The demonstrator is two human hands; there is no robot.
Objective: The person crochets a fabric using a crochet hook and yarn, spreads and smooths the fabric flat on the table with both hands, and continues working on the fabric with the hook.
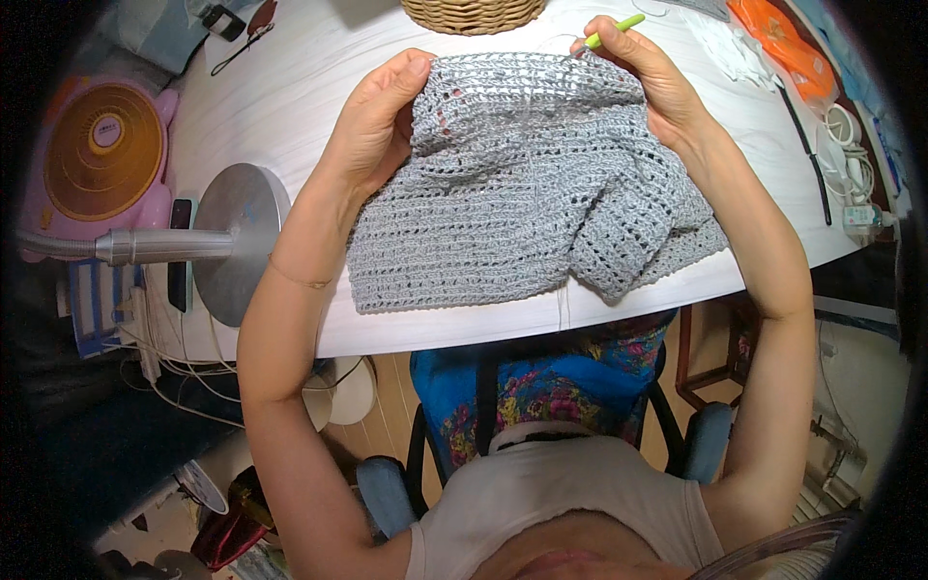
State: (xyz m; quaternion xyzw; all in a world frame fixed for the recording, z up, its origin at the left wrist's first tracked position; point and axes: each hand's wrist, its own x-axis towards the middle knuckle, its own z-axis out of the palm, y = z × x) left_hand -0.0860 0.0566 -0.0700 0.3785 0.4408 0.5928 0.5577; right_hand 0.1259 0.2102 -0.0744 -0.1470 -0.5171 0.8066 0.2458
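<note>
A grey crocheted piece (478,217) with rows of small holes lies partly on the white table and is raised along its far edge. My left hand (380,109) grips its upper left corner, thumb on top. At the upper right corner, my right hand (638,72) pinches the fabric and holds a crochet hook with a lime-green handle (616,30). The hook's metal end points down left at the top edge of the work. On the right the fabric is bunched into folds, and thin yarn strands hang over the table's near edge.
A wicker basket (475,14) stands at the far edge. To the left are a round metal lamp base (243,243), a phone (180,254) and a pink heater (105,148). An orange plastic bag (790,54), a black stick (806,152) and a small bottle (863,216) lie right.
</note>
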